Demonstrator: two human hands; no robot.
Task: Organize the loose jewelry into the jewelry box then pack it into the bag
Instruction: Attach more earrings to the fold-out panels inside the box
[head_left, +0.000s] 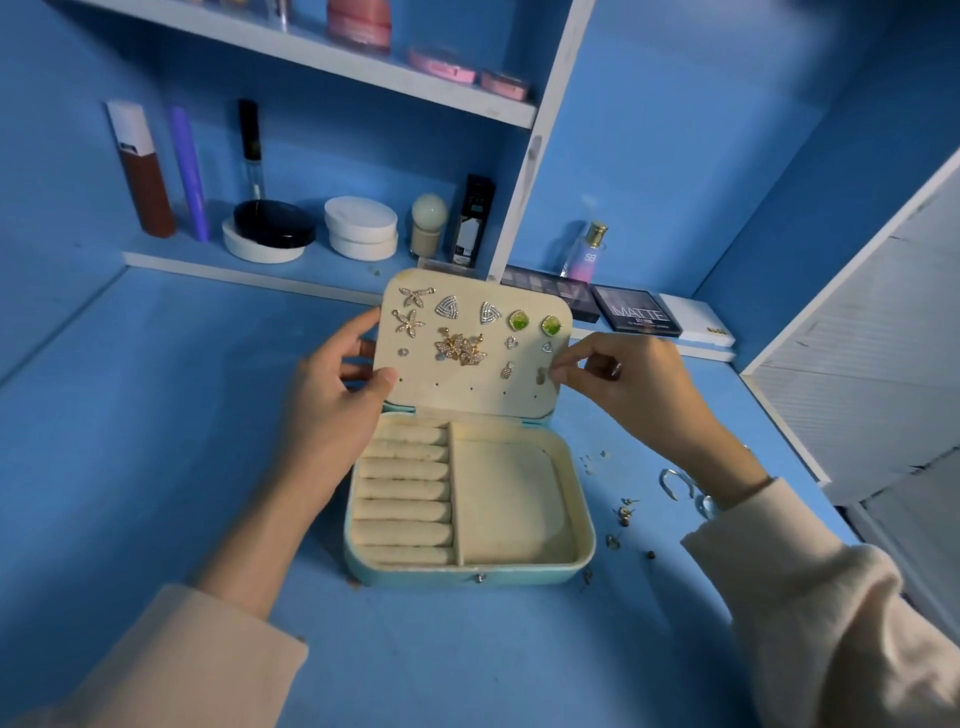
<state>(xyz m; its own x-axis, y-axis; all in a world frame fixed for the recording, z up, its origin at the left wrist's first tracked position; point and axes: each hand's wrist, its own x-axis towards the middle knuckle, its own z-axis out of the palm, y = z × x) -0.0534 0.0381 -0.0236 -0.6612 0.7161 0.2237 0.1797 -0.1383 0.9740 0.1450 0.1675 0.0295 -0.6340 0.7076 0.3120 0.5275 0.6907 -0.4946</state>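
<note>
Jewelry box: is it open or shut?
Open. The lid stands raised, earrings pinned to its lining, the left hand gripping its edge; ring rolls and the side compartment lie exposed.

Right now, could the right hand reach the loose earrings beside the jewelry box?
Probably yes: the loose earrings lie uncovered on the desk near the right hand, though it pinches a stud.

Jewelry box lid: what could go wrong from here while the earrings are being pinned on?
1. The small stud pinched by the right hand sits near the lid panel's right edge. It could slip and fall into the tray or onto the desk.
2. Only the left hand steadies the lid panel, so a hard push might jolt the bunched gold flower earrings loose.
3. The right sleeve lies close to loose earrings on the desk and could sweep them away.
</note>
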